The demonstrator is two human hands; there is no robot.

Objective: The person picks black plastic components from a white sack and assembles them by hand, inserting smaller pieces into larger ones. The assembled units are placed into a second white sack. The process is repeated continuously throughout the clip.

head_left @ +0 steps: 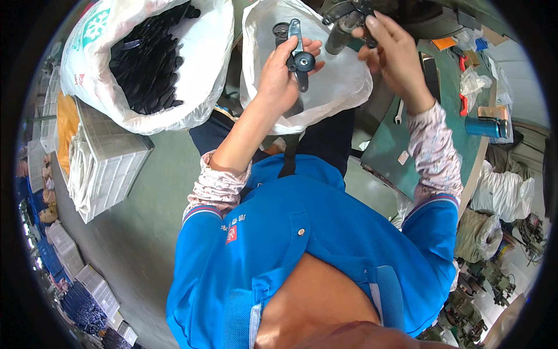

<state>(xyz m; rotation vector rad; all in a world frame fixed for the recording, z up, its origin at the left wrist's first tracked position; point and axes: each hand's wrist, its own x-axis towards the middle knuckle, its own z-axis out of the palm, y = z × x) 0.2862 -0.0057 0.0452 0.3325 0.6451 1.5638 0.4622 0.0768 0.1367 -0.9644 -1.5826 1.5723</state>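
Observation:
My left hand (pixel 278 80) is closed round a dark lever-like part (pixel 303 61) with a round hub and a shiny grey arm, held over an open white plastic bag (pixel 343 93). A few dark parts (pixel 281 30) show inside that bag, partly behind my left fingers. At the top, my right hand (pixel 398 55) has its fingers curled and pinched against a dark piece at the machine (pixel 418 16). Just left of those fingers is a dark cylinder (pixel 339 39) with dark arms above it. What exactly my right fingers grip is partly hidden.
A big white bag (pixel 206 70) full of black slender parts (pixel 150 72) stands at the left, by a white crate (pixel 113 166). On the green bench (pixel 383 142) at the right lie a wrench (pixel 399 112), red-handled tools (pixel 463 104) and a blue cylindrical container (pixel 485 127).

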